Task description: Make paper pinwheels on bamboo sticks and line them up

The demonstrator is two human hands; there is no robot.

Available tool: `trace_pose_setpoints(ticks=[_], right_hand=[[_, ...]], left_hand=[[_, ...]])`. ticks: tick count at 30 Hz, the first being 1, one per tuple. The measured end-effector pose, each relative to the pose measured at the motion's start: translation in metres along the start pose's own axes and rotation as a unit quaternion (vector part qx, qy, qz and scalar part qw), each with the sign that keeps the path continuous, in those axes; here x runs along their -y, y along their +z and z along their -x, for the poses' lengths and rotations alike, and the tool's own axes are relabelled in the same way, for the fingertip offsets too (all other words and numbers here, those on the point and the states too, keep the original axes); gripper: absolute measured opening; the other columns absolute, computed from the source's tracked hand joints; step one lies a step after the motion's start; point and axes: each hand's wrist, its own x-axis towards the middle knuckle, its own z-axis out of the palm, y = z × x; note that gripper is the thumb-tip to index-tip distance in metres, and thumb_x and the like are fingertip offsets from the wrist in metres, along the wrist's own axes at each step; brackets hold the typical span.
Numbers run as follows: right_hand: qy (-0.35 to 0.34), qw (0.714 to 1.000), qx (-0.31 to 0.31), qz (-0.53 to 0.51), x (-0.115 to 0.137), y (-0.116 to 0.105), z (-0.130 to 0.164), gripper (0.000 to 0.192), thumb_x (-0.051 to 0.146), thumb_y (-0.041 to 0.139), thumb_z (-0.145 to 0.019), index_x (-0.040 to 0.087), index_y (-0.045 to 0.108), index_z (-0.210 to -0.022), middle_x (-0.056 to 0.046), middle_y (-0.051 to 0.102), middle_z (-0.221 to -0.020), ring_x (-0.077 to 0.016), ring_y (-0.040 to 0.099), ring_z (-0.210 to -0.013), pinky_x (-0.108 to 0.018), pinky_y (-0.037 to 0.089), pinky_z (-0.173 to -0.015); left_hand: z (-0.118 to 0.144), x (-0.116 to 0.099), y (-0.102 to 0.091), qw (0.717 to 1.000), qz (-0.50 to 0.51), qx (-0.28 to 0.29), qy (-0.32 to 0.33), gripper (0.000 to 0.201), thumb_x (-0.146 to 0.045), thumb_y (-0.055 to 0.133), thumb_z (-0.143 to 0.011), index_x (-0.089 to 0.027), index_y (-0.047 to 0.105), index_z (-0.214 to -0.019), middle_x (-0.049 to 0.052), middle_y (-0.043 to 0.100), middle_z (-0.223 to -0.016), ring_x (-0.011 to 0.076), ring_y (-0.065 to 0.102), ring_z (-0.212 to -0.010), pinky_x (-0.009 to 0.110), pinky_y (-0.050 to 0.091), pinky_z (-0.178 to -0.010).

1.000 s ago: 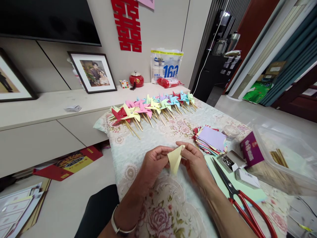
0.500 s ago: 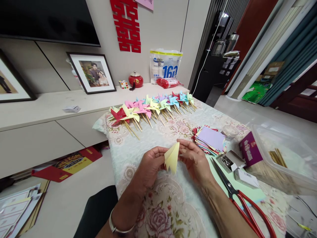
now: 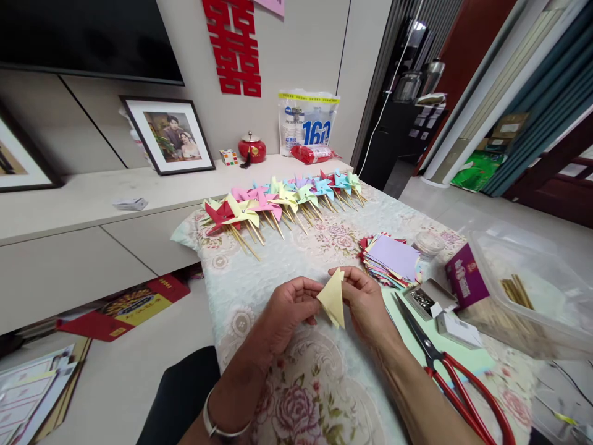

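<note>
Two hands met above the near edge of the counter (image 3: 259, 278), which was covered by a floral cloth. The left hand (image 3: 288, 309) and the right hand (image 3: 365, 303) each pinched the folded yellow paper (image 3: 333, 300) between thumb and fingers, fingers closed on its left and right edges; the paper stood upright as a triangle, point up, held clear of the cloth. Just right of the right hand lay the stack of coloured paper squares (image 3: 393, 259), a lilac sheet uppermost. Red-handled scissors (image 3: 456, 386) lay on a pale green sheet (image 3: 463, 355) near the right forearm. A small open box (image 3: 424, 298), apparently holding pins, sat beside a purple box (image 3: 464, 276) and a clear plastic tub (image 3: 528, 296) of wooden sticks. A row of finished pinwheels (image 3: 282, 201) lay across the far side.
</note>
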Motion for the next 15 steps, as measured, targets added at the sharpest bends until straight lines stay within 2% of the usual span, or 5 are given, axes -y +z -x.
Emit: trace_pose_setpoints(ticks=[4, 10, 15], right_hand=[[0.002, 1.000, -0.011, 0.007, -0.001, 0.000, -0.001, 0.021, 0.025, 0.079, -0.059, 0.019, 0.074, -0.078, 0.004, 0.063, -0.064, -0.0110, 0.049, -0.057, -0.025, 0.037, -0.056], [0.025, 0.999, 0.040, -0.017, 0.003, 0.001, 0.003, 0.026, 0.033, 0.084, -0.059, 0.019, 0.074, -0.078, 0.001, 0.067, -0.066, -0.0150, 0.057, -0.061, -0.028, 0.043, -0.062], [0.035, 0.996, 0.066, -0.043, 0.011, -0.002, 0.002, 0.034, 0.045, 0.086, -0.064, 0.018, 0.076, -0.080, -0.002, 0.070, -0.073, -0.0150, 0.058, -0.066, -0.028, 0.046, -0.065]], left_hand=[[0.001, 0.000, -0.001, 1.000, -0.015, 0.008, 0.005, 0.032, -0.026, 0.081, -0.066, -0.013, 0.071, -0.093, 0.001, 0.068, -0.073, 0.0102, 0.054, -0.062, 0.021, 0.041, -0.054], [-0.001, 0.001, -0.002, 0.999, -0.012, -0.033, 0.039, 0.027, -0.038, 0.074, -0.074, -0.013, 0.066, -0.079, -0.003, 0.058, -0.058, 0.0085, 0.046, -0.052, 0.021, 0.037, -0.051], [-0.004, 0.003, -0.005, 0.998, 0.004, -0.052, 0.030, 0.029, -0.040, 0.075, -0.072, -0.014, 0.062, -0.072, -0.002, 0.058, -0.058, 0.0091, 0.048, -0.052, 0.021, 0.037, -0.051]])
